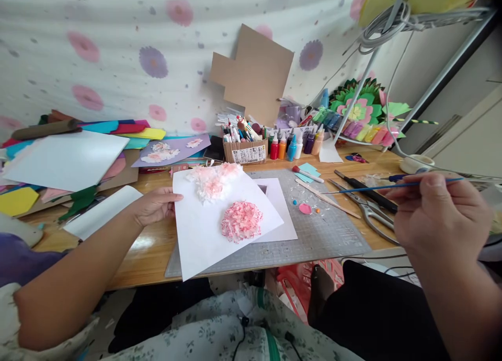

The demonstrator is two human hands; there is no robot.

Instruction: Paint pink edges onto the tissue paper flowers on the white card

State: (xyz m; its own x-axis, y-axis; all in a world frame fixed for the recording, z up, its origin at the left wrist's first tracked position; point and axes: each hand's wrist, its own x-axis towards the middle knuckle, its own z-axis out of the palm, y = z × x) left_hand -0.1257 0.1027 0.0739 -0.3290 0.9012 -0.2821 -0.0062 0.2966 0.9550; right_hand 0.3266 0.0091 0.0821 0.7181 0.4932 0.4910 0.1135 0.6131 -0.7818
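My left hand pinches the left edge of a white sheet of paper, which is tilted above the grey cutting mat. On the sheet sit a raised pink-and-red ruffled flower and paler white-and-pink ruffled flowers. My right hand is closed round a thin blue paintbrush, its tip pointing left over the mat. Under the held sheet lies another white sheet with a dark patch partly covered. Dabs of pink paint, blue and orange are on the mat, right of the papers.
Scissors, a black-handled tool and a wooden stick lie at the right. Paint bottles and a box of pens line the back. Stacked coloured papers fill the left. A metal rack post rises at right.
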